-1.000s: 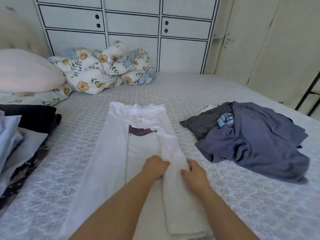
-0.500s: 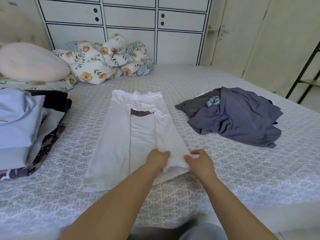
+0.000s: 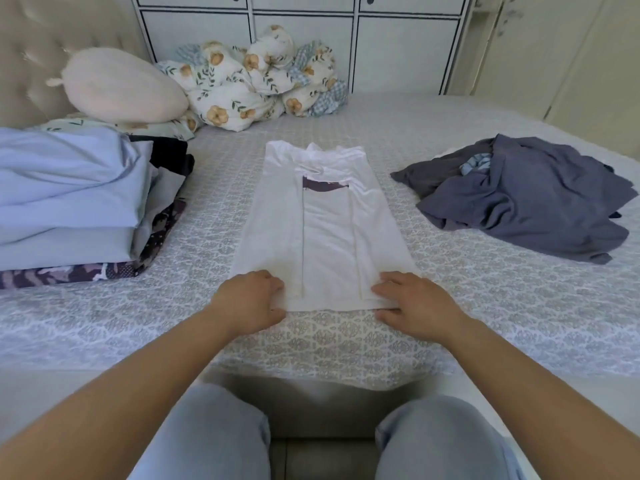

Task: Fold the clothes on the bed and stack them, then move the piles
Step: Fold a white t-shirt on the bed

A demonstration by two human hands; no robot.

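A white T-shirt point(image 3: 325, 233) with a dark print lies flat in the middle of the bed, both sides folded inward into a long strip, collar pointing away from me. My left hand point(image 3: 249, 299) pinches its near left hem corner, fingers on top and thumb at the edge. My right hand point(image 3: 412, 303) pinches the near right hem corner in the same way. A stack of folded clothes point(image 3: 69, 202), light blue on top with black and patterned pieces under it, sits at the left. At the right lies a crumpled heap of dark grey-blue clothes point(image 3: 526, 202).
The patterned bedspread point(image 3: 346, 344) ends at the bed's near edge just above my knees. A cream pillow point(image 3: 121, 88) and a bunched floral duvet point(image 3: 256, 81) lie at the head end. White wardrobe doors point(image 3: 398, 46) stand behind the bed.
My hands let go of the right flap near the shirt's middle and spread apart to the two hem corners. The right side now lies folded flat, and the view has tilted down toward my knees.
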